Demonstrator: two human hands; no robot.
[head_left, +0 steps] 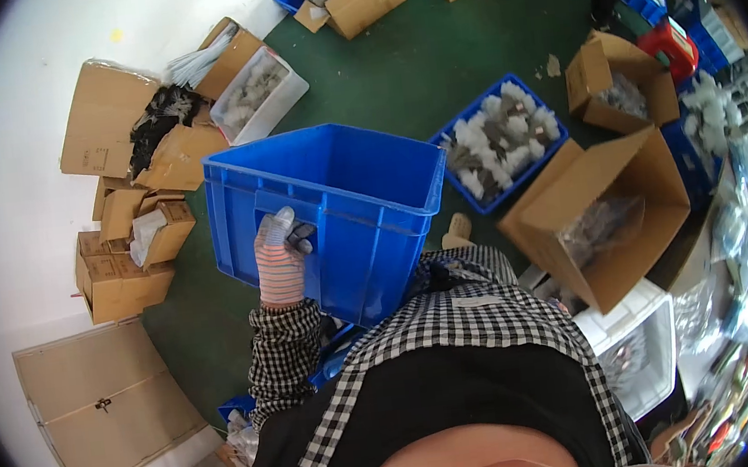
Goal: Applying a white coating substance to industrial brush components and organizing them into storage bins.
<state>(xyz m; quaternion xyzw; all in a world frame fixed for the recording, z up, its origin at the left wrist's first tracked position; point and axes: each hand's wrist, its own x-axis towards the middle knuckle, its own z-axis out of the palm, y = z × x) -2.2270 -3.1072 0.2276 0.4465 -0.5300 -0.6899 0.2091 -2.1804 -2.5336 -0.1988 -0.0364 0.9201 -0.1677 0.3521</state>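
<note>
- Crate first: big blue crate [335, 210] is up off the green floor [402, 66], held against the checked shirt [456, 316], and looks empty inside, so emptying seems done and setting it down is left.
- Left hand [281, 261], in a striped glove, curls shut around the crate's side handle.
- Right hand is hidden; its grip can't be told.

Large crate [335, 210] sitting centre on the floor [411, 65], left hand [281, 261] gripping its near wall, tray of parts [501, 143] lying right of it, open cardboard boxes [605, 218] standing further right, stacked cartons [130, 250] resting left.
</note>
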